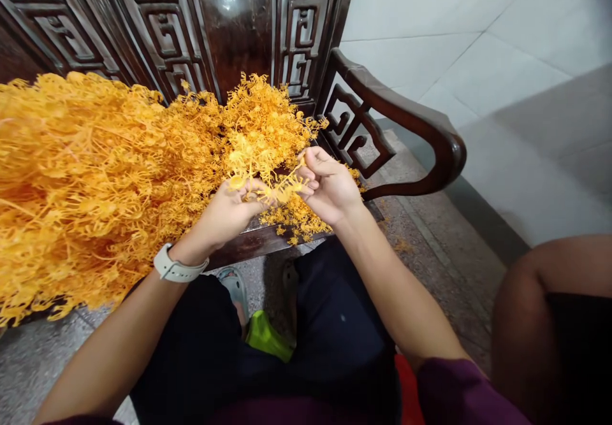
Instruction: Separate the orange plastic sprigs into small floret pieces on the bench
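A small yellow plastic flower sprig (287,189) stretches between my two hands above the front edge of a dark wooden bench. My left hand (236,211), with a pale watch band on its wrist, is closed round the sprig's left part. With thumb and fingers pinched, my right hand (329,183) grips its other end. Right behind them rises a mound of similar orange-yellow sprigs (268,119), and a few loose ones (306,218) lie on the seat below. The tips of my left fingers are partly hidden by the yellow pieces.
A much larger heap of orange-yellow sprigs (95,183) covers the bench to the left. The carved armrest (411,106) curves out at the right, by a tiled wall (478,93). Another person's bent leg (521,304) is at the lower right. A bright green object (268,336) lies between my legs.
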